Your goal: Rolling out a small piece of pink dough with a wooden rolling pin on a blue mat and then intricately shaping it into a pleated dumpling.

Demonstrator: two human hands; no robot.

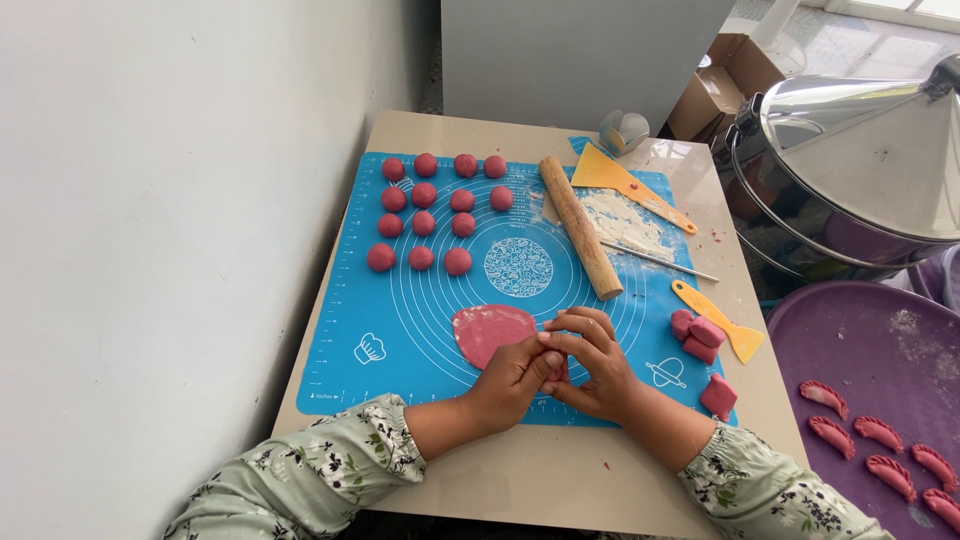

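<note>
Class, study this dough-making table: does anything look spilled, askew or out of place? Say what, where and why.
Loose white flour is scattered partly off the blue mat, beside the rolling pin, which lies at a slant. One pink dough chunk sits at the mat's right edge, apart from the others. Nothing looks damaged.

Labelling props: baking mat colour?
Blue with white printed circles, clearest in the head view: baking mat.

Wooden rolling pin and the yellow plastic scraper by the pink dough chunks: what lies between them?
In the head view, between the wooden rolling pin and yellow plastic scraper lies a thin metal rod.
</note>
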